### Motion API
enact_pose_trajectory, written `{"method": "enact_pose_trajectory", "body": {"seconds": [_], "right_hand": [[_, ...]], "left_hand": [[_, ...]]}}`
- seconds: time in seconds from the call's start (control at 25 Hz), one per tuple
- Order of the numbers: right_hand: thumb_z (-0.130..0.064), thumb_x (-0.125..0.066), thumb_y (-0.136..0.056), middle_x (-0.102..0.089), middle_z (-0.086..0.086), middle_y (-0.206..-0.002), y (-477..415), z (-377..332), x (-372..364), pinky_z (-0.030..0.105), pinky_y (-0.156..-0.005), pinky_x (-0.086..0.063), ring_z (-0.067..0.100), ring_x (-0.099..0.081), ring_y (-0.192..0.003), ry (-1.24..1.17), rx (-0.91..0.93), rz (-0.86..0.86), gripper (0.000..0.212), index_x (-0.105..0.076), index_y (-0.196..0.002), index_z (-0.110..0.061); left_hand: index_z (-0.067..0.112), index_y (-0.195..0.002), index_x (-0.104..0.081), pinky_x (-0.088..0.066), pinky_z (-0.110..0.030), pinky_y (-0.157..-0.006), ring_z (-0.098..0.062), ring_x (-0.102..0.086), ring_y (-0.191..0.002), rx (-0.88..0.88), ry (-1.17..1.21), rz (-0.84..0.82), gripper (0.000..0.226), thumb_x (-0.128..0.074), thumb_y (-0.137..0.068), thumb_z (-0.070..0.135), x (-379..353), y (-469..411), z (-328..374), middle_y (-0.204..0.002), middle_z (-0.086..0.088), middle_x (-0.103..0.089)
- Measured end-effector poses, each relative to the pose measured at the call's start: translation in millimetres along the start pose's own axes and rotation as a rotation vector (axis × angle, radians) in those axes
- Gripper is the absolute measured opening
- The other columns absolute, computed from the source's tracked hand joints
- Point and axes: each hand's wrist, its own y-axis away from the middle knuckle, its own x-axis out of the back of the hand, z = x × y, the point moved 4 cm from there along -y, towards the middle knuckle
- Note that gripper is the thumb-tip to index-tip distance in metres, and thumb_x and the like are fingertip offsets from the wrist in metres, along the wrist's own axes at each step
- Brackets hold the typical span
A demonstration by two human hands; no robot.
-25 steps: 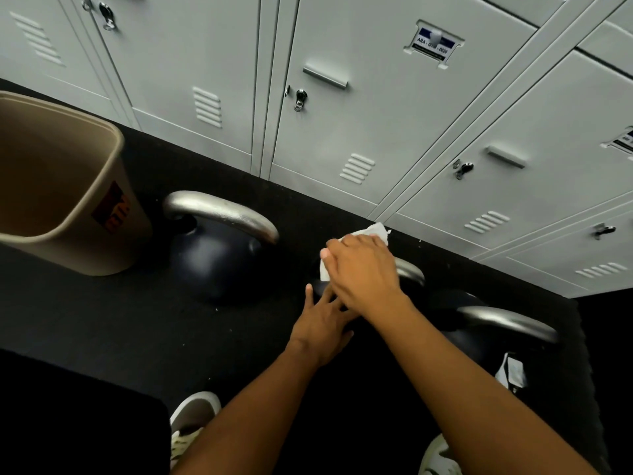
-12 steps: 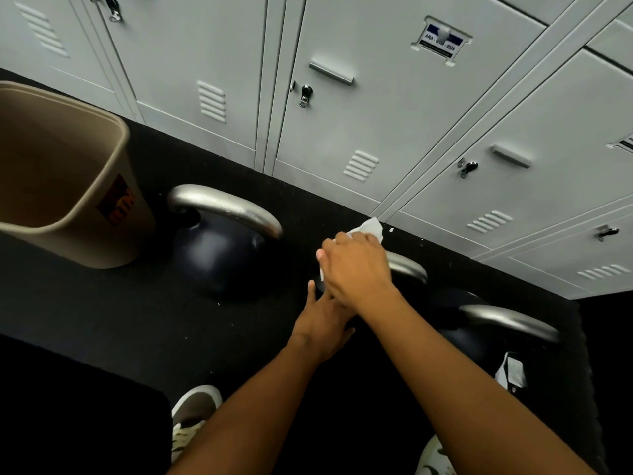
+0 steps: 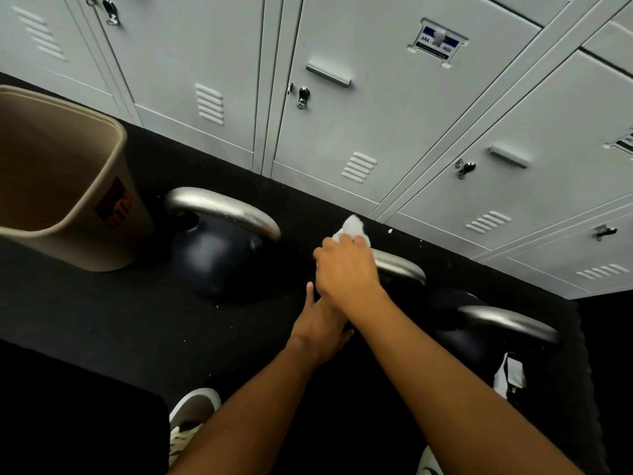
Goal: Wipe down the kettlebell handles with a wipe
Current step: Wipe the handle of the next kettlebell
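Wiping the middle kettlebell handle (image 3: pixel 399 265) at centre frame: right hand (image 3: pixel 346 269) closed over a white wipe (image 3: pixel 352 229), pressing it onto the left end of the silver bar, a crumpled corner poking out above the knuckles. Left hand (image 3: pixel 320 323) lying lower, partly hidden under the right forearm, fingers stretched toward the dark bell below; whether closed on anything cannot be told. Flanked by two more kettlebells on the black floor (image 3: pixel 102 320): left kettlebell handle (image 3: pixel 222 209) bare and gleaming in the centre-left, right kettlebell handle (image 3: pixel 510 322) at the lower right. Tan bin (image 3: pixel 65 186) at the left edge, just beside the left bell; grey lockers (image 3: pixel 359 114) across the top; white shoe (image 3: pixel 193 409) at the bottom edge.

Judged on looks: bells heavy cast pieces, unlikely to shift under wiping and best left standing; handles stiff, smooth metal, probably slick once damp. Wipe thin, soft and limp, prone to bunching, best wrapped round the bar and pinched between thumb and fingers, then slid end to end. Two handles seemingly left to do.
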Motion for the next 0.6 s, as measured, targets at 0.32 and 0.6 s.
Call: {"method": "enact_pose_trajectory", "body": {"seconds": [0.32, 0.6], "right_hand": [[-0.035, -0.037, -0.100, -0.063, 0.001, -0.122, 7.8, 23.1, 1.4, 0.041, -0.094, -0.038, 0.025, -0.058, -0.112, -0.139, -0.043, 0.048, 0.035, -0.059, -0.125, -0.023], [-0.038, -0.044, -0.097, -0.058, -0.002, -0.129, 18.8, 10.2, -0.5, 0.042, -0.102, -0.035, 0.024, -0.050, -0.121, -0.088, 0.083, 0.019, 0.039, -0.056, -0.132, -0.029]], "left_hand": [[0.034, -0.155, -0.021, 0.000, -0.065, -0.118, -0.028, 0.001, -0.153, -0.098, -0.106, -0.093, 0.062, -0.050, -0.101, 0.035, 2.6, -7.8, -1.7, -0.164, 0.001, -0.017], [0.018, -0.156, -0.023, 0.002, -0.057, -0.122, -0.029, -0.009, -0.152, -0.031, -0.081, 0.032, 0.062, -0.050, -0.101, 0.028, 5.7, 2.0, 6.9, -0.163, -0.008, -0.023]]}}
